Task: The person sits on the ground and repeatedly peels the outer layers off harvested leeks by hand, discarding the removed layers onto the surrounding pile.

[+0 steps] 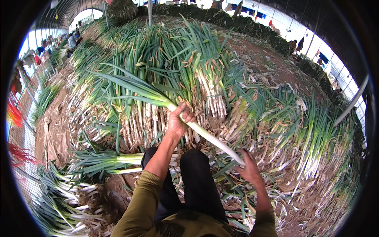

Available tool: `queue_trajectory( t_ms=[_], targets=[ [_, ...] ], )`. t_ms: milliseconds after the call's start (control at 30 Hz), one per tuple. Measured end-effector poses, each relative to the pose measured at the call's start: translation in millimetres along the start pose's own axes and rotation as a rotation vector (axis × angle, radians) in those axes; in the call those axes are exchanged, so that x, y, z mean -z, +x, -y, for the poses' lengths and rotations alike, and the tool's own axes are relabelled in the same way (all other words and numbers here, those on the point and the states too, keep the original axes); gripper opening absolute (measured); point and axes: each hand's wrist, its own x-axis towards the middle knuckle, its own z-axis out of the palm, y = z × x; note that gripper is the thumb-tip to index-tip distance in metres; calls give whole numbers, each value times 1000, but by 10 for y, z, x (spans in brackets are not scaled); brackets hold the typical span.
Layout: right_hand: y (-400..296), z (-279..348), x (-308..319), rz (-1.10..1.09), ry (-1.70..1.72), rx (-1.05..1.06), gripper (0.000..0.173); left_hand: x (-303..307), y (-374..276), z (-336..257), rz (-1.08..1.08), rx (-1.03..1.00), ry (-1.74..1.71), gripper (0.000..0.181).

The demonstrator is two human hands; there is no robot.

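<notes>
My left hand (179, 120) is closed round the upper white stem of a large green onion stalk (208, 134), just below where its green leaves fan out to the upper left. The stalk slants down to the right across my knees. At its lower end is my right hand (248, 167), fingers spread around the tip; whether they press on it is hard to tell. Beyond my knees stand dense rows of stalks with dry, soiled outer layers (148, 118). Cleaner stalks (127, 160) lie left of my knee, and a pile with roots (86, 204) is at the lower left.
Peeled-looking white stalks (314, 160) lean at the right. Leaf scraps (237, 189) litter the soil beside my legs. A wire mesh fence (26, 174) with red strands (14, 111) runs along the left. Metal poles (352, 100) hold the tunnel. Other people (72, 41) are far off.
</notes>
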Motion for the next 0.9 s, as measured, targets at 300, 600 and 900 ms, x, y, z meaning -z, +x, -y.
queue_trajectory(
  t_ms=[300,600,900],
  targets=[
    [1469,502,-1528,28,112,438,23,47,-899,-1667,273,-589,356,16],
    [1945,28,-2950,1000,-68,223,33,3127,-1585,-1299,-813,-219,213,21],
    [2883,-1233,-4007,516,14,-617,59,3801,-1759,-656,-1103,473,353,54]
  ],
)
